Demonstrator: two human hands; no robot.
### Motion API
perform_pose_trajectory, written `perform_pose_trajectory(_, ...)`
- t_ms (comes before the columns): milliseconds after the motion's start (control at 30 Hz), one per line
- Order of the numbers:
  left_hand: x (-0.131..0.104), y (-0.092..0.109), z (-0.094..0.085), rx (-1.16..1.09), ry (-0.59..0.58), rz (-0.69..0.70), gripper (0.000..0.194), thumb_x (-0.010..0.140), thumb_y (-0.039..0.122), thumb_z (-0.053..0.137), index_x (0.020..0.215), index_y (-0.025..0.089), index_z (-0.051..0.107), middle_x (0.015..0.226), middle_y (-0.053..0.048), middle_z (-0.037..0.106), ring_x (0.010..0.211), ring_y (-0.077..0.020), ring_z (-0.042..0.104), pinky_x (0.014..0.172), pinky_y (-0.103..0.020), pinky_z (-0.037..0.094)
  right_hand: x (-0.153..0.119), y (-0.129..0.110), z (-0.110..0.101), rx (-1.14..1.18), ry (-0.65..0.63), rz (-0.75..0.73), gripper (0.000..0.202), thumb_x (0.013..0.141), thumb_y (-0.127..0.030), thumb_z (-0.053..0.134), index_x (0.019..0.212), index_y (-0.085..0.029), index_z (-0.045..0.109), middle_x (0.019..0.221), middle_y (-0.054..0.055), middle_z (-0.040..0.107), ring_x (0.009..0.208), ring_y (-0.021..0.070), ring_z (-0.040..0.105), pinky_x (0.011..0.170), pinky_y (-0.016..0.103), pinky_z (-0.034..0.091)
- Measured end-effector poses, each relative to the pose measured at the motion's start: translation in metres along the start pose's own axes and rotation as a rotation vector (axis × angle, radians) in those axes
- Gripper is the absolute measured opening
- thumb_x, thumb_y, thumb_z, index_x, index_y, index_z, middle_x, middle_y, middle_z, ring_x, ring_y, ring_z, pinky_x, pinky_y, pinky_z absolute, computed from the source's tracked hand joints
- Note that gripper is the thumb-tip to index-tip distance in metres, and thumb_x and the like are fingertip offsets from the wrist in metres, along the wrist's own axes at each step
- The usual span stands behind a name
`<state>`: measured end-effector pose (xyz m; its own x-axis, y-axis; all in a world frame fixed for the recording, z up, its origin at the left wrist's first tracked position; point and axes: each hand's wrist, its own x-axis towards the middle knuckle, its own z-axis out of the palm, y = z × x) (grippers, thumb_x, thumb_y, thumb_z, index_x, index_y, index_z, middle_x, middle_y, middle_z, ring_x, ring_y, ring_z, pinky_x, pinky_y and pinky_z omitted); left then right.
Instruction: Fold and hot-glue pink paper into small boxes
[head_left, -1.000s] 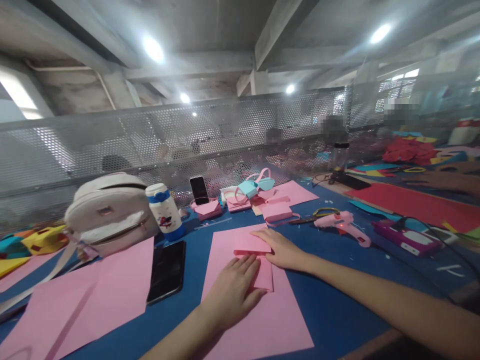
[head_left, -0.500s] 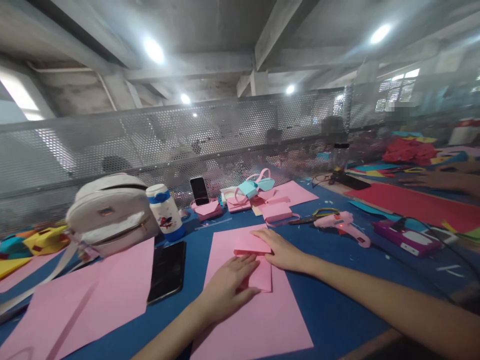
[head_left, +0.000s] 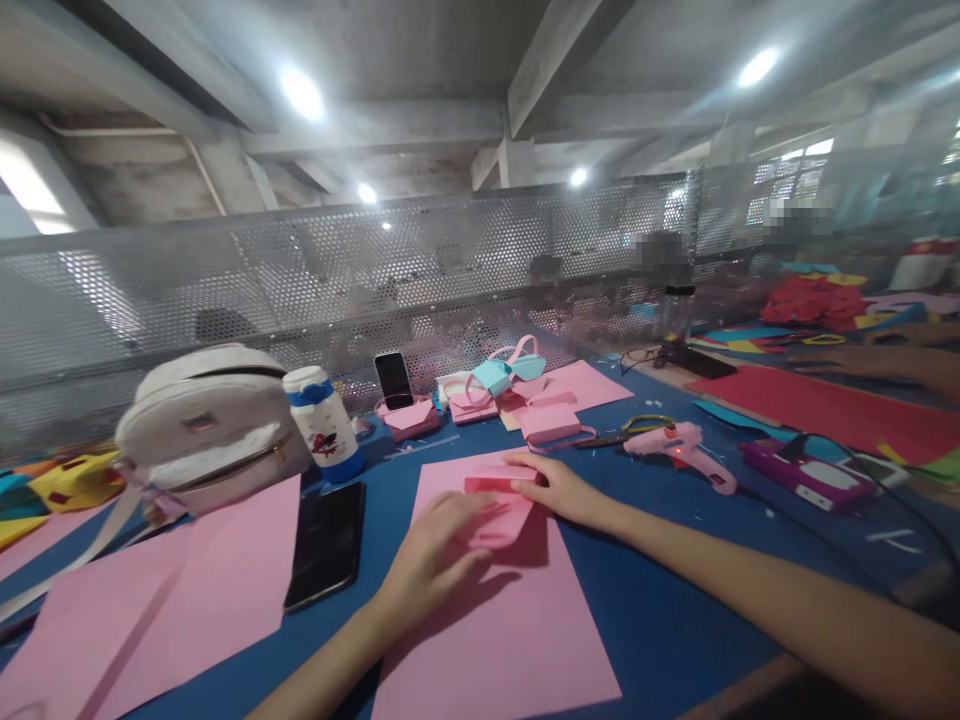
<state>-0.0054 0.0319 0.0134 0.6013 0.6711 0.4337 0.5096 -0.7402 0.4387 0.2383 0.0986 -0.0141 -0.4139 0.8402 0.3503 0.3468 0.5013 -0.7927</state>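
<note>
A small folded pink paper piece (head_left: 506,522) is tilted up off a large pink paper sheet (head_left: 510,640), its front flap partly raised. My right hand (head_left: 561,488) grips its right upper edge between thumb and fingers. On its left side is my left hand (head_left: 439,555), fingers stretched out and thumb apart. Those fingertips are slightly blurred and overlap the folded piece, so firm contact is hard to judge. Beyond my hands sits a pink paper bag (head_left: 551,422) with a strap. A pink hot glue gun (head_left: 682,448) with a lit red light lies to the right.
Left of the sheet are a black phone (head_left: 326,545), a white and blue bottle (head_left: 324,425), a white backpack (head_left: 214,430) and more pink paper (head_left: 202,590). Scissors (head_left: 611,438) lie behind the glue gun. A purple power strip (head_left: 806,475) and cables occupy the right. Another person's hand (head_left: 855,360) is far right.
The folded piece has been lifted and tilted from the sheet. My left hand has shifted slightly left, while my right thumb now holds the piece's edge.
</note>
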Motion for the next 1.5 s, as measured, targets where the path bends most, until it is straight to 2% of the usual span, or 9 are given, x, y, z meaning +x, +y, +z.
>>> perform_pose_trajectory(133, 0.002, -0.008, 0.002, -0.301, 0.321, -0.188, 0.060, 0.090, 0.052, 0.058, 0.143, 0.028, 0.042, 0.152, -0.010, 0.045, 0.140, -0.0298, 0.041, 0.113, -0.047, 0.037, 0.004, 0.001, -0.004, 0.147, 0.040, 0.019, 0.041, 0.091, -0.043, 0.054, 0.121, -0.018, 0.064, 0.128, 0.012, 0.065, 0.122, 0.0293, 0.057, 0.108, 0.048, 0.039)
perform_pose_trajectory(233, 0.005, -0.014, 0.010, -0.482, 0.436, -0.336, 0.068, 0.085, 0.055, 0.064, 0.142, 0.025, 0.042, 0.152, -0.014, 0.044, 0.139, -0.0304, 0.043, 0.112, -0.047, 0.040, 0.006, 0.000, -0.004, 0.253, 0.065, 0.015, 0.043, 0.089, -0.053, 0.055, 0.112, -0.019, 0.068, 0.120, 0.010, 0.068, 0.117, 0.0292, 0.059, 0.107, 0.047, 0.040)
perform_pose_trajectory(400, 0.003, -0.013, 0.021, -0.641, 0.321, -0.476, 0.063, 0.085, 0.044, 0.068, 0.141, 0.022, 0.049, 0.151, -0.013, 0.047, 0.138, -0.0318, 0.045, 0.112, -0.052, 0.040, 0.007, 0.002, 0.006, 0.403, 0.073, 0.072, 0.050, 0.083, -0.066, 0.055, 0.099, -0.021, 0.070, 0.085, 0.006, 0.072, 0.081, 0.0260, 0.067, 0.080, 0.044, 0.055)
perform_pose_trajectory(533, 0.001, -0.007, 0.022, -0.726, 0.321, -0.484, 0.060, 0.084, 0.042, 0.069, 0.140, 0.024, 0.053, 0.146, -0.011, 0.053, 0.132, -0.0346, 0.051, 0.106, -0.055, 0.048, 0.002, 0.000, 0.012, 0.491, 0.061, 0.155, 0.055, 0.079, -0.074, 0.054, 0.087, -0.021, 0.068, 0.060, 0.001, 0.063, 0.050, 0.0193, 0.060, 0.052, 0.034, 0.052)
perform_pose_trajectory(800, 0.003, -0.003, 0.021, -0.723, 0.294, -0.480, 0.058, 0.087, 0.043, 0.065, 0.141, 0.024, 0.052, 0.138, -0.012, 0.060, 0.127, -0.0342, 0.056, 0.102, -0.054, 0.050, -0.003, -0.009, 0.011, 0.640, 0.015, 0.259, 0.053, 0.078, -0.072, 0.058, 0.085, -0.020, 0.062, 0.053, 0.000, 0.062, 0.043, 0.0161, 0.059, 0.043, 0.025, 0.046)
perform_pose_trajectory(1000, -0.002, -0.003, 0.023, -0.331, 0.321, -0.386, 0.070, 0.094, 0.043, 0.054, 0.153, 0.038, 0.018, 0.165, -0.004, 0.018, 0.146, -0.0292, 0.030, 0.115, -0.050, 0.036, 0.001, -0.017, 0.013, 0.830, -0.036, 0.274, 0.044, 0.092, -0.056, 0.036, 0.097, -0.019, 0.060, 0.087, 0.011, 0.071, 0.078, 0.0233, 0.070, 0.070, 0.038, 0.057)
perform_pose_trajectory(1100, -0.003, 0.012, 0.029, -0.381, 0.331, -0.427, 0.076, 0.093, 0.041, 0.054, 0.154, 0.041, 0.010, 0.166, -0.004, 0.010, 0.147, -0.0315, 0.027, 0.110, -0.047, 0.044, 0.000, -0.025, 0.015, 0.899, -0.045, 0.235, 0.032, 0.092, -0.040, 0.039, 0.114, -0.022, 0.054, 0.115, 0.012, 0.067, 0.106, 0.0231, 0.065, 0.088, 0.041, 0.053)
perform_pose_trajectory(1267, -0.001, 0.039, 0.039, -0.771, 0.235, -0.445, 0.084, 0.090, 0.034, 0.056, 0.153, 0.044, 0.001, 0.160, -0.008, 0.031, 0.133, -0.0292, 0.050, 0.092, -0.044, 0.058, -0.013, -0.038, 0.024, 0.938, -0.201, 0.164, 0.047, 0.084, -0.032, 0.060, 0.127, -0.032, 0.042, 0.139, 0.007, 0.052, 0.119, 0.0223, 0.057, 0.094, 0.039, 0.049)
perform_pose_trajectory(1500, -0.001, 0.028, 0.031, -0.826, 0.258, -0.469, 0.050, 0.097, 0.041, 0.048, 0.146, 0.038, 0.034, 0.141, -0.005, 0.057, 0.120, -0.0263, 0.061, 0.097, -0.047, 0.054, -0.023, -0.054, 0.016, 0.600, -0.382, 0.033, 0.049, 0.084, -0.047, 0.067, 0.127, -0.028, 0.055, 0.157, 0.007, 0.026, 0.146, 0.0251, 0.025, 0.113, 0.045, 0.032)
